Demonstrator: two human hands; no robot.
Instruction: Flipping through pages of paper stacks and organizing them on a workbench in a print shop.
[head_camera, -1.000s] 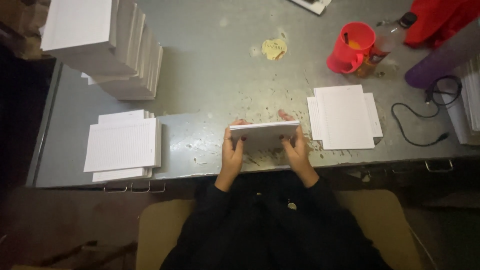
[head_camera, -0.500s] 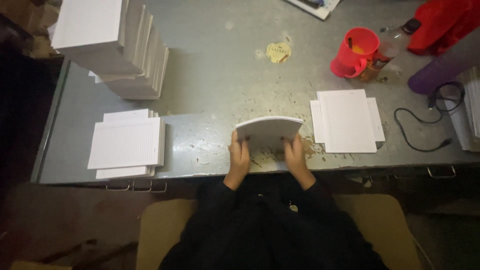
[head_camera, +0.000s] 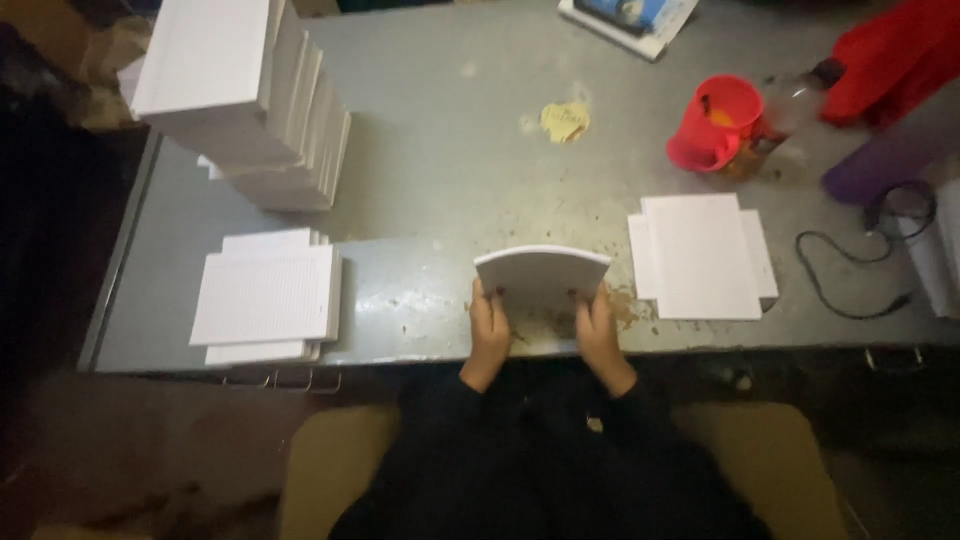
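Note:
Both hands hold a white sheaf of paper upright near the front edge of the grey metal table; its top is bowed into an arch. My left hand grips its left lower edge. My right hand grips its right lower edge. Right of the hands lies a flat white stack of sheets. A lined white stack lies at the left front.
A tall leaning pile of white pads stands at the back left. A red cup, a yellow scrap, a red cloth, a black cable and a purple object sit at the back right.
The sheaf was held flat and low a second ago; now it stands upright on the table with its top bent into an arch. The hands stay on its sides.

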